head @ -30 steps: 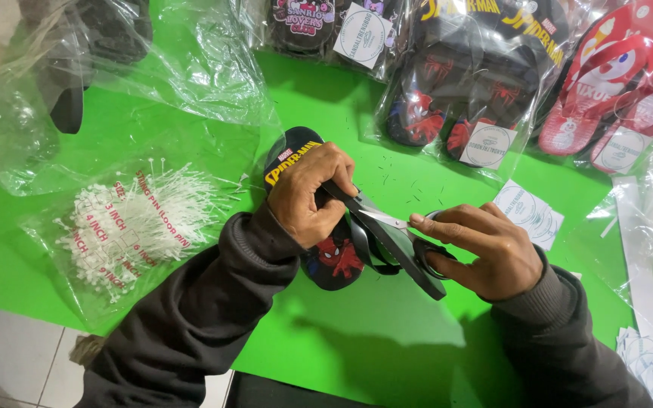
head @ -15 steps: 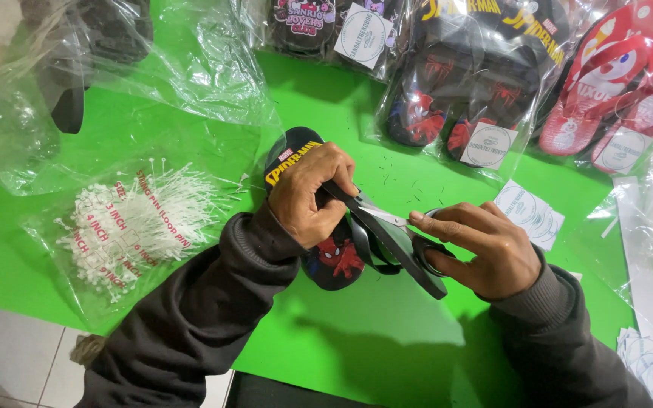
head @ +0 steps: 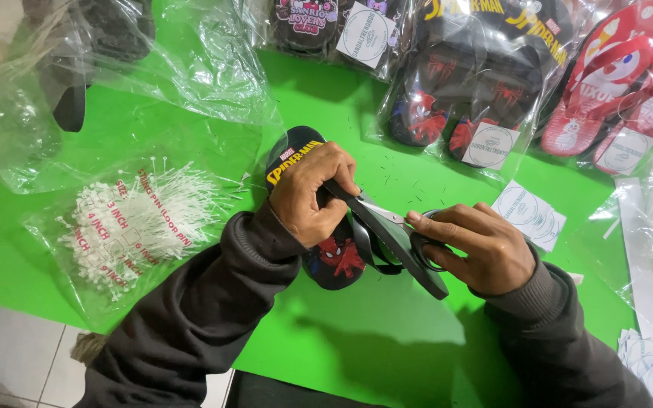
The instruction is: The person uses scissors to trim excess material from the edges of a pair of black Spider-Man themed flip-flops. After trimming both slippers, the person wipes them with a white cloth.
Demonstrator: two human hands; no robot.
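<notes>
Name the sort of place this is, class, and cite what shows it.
Probably a sandal packing bench: bagged sandal pairs with round tags, a bag of white loop pins, and loose tags on a green table.

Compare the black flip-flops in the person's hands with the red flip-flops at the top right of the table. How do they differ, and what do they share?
The black flip-flops are unbagged and gripped by the left hand, with the right hand working scissors at them; the red flip-flops lie untouched inside a clear bag. The black pair is dark with a red cartoon figure; the red pair is bright red with white. Both are paired over the green table.
</notes>
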